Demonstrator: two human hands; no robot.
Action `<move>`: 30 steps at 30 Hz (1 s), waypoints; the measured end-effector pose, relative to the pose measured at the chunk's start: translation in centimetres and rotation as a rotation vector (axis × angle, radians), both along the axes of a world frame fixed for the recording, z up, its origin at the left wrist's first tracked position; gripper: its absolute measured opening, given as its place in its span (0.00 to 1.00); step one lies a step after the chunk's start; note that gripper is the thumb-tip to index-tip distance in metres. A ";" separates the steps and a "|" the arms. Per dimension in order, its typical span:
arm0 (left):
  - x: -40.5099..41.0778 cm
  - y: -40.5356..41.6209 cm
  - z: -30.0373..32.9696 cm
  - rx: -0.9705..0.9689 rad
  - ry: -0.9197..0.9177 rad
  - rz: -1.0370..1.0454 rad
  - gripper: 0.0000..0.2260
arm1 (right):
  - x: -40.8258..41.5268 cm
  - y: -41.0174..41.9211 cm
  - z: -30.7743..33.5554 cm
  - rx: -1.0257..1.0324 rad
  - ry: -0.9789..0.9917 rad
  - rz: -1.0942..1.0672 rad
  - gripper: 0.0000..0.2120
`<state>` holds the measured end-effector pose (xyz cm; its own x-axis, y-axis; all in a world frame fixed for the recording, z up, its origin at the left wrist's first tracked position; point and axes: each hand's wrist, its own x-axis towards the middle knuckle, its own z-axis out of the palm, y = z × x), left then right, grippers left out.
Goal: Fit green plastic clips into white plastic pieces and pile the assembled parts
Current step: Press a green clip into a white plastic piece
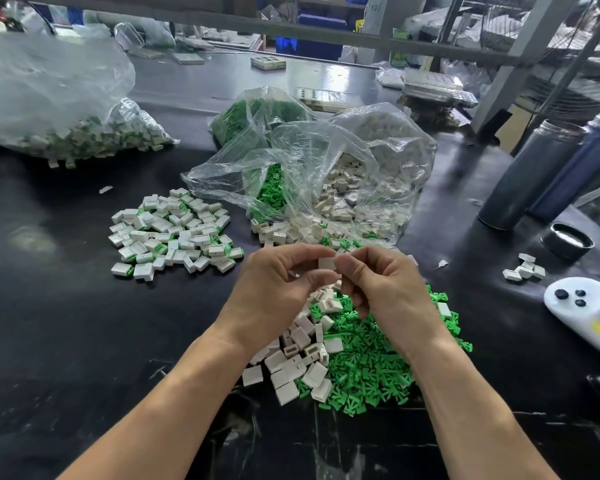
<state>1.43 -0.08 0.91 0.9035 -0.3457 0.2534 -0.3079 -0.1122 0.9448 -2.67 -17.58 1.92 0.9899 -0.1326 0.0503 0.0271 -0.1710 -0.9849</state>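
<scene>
Fingers (343,263) of both hands pinch white piece (327,263) (between fingertips).

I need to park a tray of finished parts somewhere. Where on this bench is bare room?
Bare black table lies left of the left hand, below the assembled pile. Another patch sits between that pile and the big bag. Crowded: the loose parts heap under both hands and the open bags behind.

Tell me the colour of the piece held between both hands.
White; the piece shows clearly in the head view.
</scene>
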 end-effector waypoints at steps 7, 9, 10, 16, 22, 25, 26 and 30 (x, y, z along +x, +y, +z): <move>-0.4 -0.5 0.3 -0.128 0.070 0.035 0.06 | -0.3 1.0 0.7 0.075 -0.065 -0.047 0.19; -0.6 -0.6 0.5 -0.159 0.086 0.017 0.05 | -0.3 1.5 0.9 0.082 -0.061 -0.040 0.25; -0.7 -0.7 0.6 -0.171 0.092 0.006 0.05 | -0.4 1.9 0.9 0.071 -0.050 -0.027 0.28; -0.9 -1.0 0.3 -0.231 0.156 -0.035 0.04 | -0.2 3.4 0.4 0.061 -0.015 0.012 0.31; -1.1 -1.5 0.2 -0.242 0.143 -0.036 0.03 | 0.6 4.1 -0.7 0.156 -0.054 -0.054 0.28; -1.3 -1.7 0.3 -0.237 0.119 -0.018 0.03 | 1.3 4.3 -1.3 0.134 -0.019 -0.165 0.27; -1.3 -1.8 0.3 -0.237 0.115 -0.012 0.03 | 1.4 4.4 -1.3 0.119 -0.022 -0.183 0.27; -1.4 -1.8 0.4 -0.230 0.100 0.010 0.03 | 1.4 4.6 -1.2 0.022 -0.071 -0.239 0.29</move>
